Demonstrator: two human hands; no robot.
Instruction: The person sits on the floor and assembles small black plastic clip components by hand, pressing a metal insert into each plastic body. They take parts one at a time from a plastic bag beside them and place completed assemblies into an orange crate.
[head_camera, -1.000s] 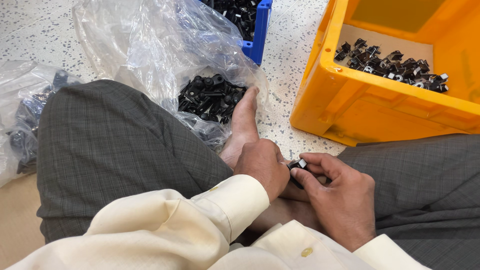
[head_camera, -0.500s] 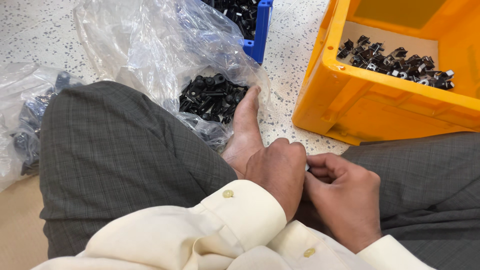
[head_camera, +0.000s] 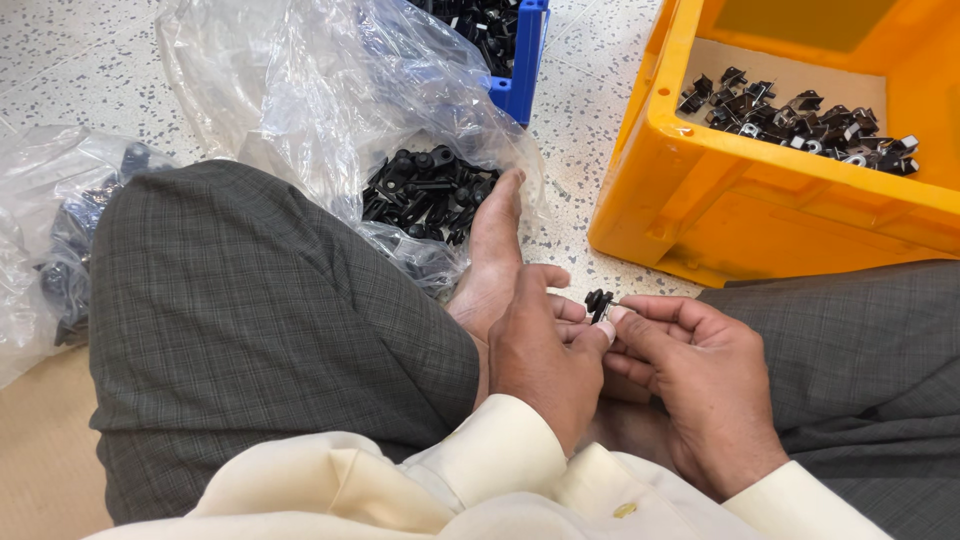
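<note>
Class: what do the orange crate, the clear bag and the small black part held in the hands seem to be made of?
Orange crate: moulded plastic, smooth with soft sheen and ribbed walls.
Clear bag: thin plastic film, crinkled, glossy, see-through.
Small black part: probably hard matt plastic; a pale bit beside it may be metal, too small to tell.

Bag (head_camera: 330, 110) left of crate (head_camera: 700, 200), hands (head_camera: 545, 355) before both.
</note>
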